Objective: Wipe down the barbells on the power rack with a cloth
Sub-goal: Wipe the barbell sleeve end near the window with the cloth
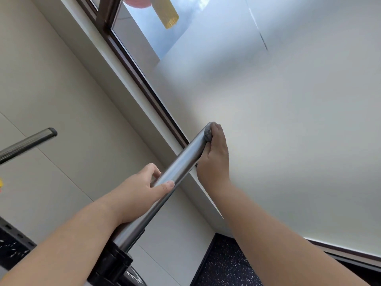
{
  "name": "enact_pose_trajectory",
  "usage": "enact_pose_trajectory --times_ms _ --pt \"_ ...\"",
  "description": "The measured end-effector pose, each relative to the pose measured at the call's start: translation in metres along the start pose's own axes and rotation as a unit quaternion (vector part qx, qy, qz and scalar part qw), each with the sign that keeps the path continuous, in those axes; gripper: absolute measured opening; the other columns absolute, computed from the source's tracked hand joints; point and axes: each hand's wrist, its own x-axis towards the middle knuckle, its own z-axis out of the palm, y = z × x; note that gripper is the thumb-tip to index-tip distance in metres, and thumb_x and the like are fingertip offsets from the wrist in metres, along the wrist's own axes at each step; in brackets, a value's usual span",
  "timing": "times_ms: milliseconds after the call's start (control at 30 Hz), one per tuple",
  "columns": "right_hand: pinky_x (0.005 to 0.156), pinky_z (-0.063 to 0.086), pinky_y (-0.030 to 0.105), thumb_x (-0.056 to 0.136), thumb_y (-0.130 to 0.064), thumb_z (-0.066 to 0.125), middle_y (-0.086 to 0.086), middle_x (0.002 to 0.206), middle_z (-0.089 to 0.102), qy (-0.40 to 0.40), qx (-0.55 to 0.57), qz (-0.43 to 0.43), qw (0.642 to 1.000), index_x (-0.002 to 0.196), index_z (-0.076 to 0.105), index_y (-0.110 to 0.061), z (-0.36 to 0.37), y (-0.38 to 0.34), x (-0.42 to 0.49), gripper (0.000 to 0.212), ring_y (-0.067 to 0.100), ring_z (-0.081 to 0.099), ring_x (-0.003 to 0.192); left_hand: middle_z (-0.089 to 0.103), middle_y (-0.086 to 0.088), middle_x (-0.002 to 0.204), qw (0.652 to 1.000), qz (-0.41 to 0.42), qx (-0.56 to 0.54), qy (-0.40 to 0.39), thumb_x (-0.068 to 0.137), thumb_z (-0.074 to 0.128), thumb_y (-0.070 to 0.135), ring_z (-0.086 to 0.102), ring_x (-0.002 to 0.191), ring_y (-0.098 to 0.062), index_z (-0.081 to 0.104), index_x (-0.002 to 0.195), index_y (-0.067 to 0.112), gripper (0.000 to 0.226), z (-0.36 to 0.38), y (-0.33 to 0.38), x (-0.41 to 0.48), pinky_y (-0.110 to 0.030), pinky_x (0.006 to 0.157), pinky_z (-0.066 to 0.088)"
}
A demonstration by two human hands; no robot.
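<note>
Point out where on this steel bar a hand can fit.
The shiny steel barbell sleeve is bare between the left hand, which grips it, and the right hand. A shorter bare stretch runs from the left hand down to the black collar. The tip is crowded: the right hand holds a grey cloth against it.

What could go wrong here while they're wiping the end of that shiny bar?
1. The cloth is a small wad at the very tip of the barbell, so the right hand may slide past the end and drop it.
2. The white blind looks close behind that hand; a hard stroke might knock it.
3. The left hand grips smooth metal, which could slip.
</note>
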Motion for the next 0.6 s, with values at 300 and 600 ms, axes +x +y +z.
enact_pose_trajectory --times_ms 300,600 --pt "0.108 0.026 0.004 0.102 -0.002 0.039 0.010 0.146 0.053 -0.005 -0.004 0.065 0.998 0.147 0.051 -0.013 -0.008 -0.009 0.029 0.048 0.013 0.050 0.124 0.073 0.008 0.088 0.994 0.046 0.093 0.037 0.097 0.050 0.064 0.067 0.087 -0.007 0.070 0.104 0.030 0.040 -0.005 -0.001 -0.004 -0.030 0.083 0.055" --pt "0.128 0.010 0.038 0.109 -0.016 0.037 0.004 0.169 0.023 -0.102 -0.067 0.035 0.992 0.157 0.038 -0.016 -0.006 -0.022 0.012 0.048 0.021 0.014 0.155 0.060 0.013 0.135 0.994 0.025 0.103 0.004 0.100 0.038 0.066 0.057 0.122 -0.012 0.037 0.150 0.041 0.056 -0.004 -0.003 -0.018 -0.035 0.105 0.045"
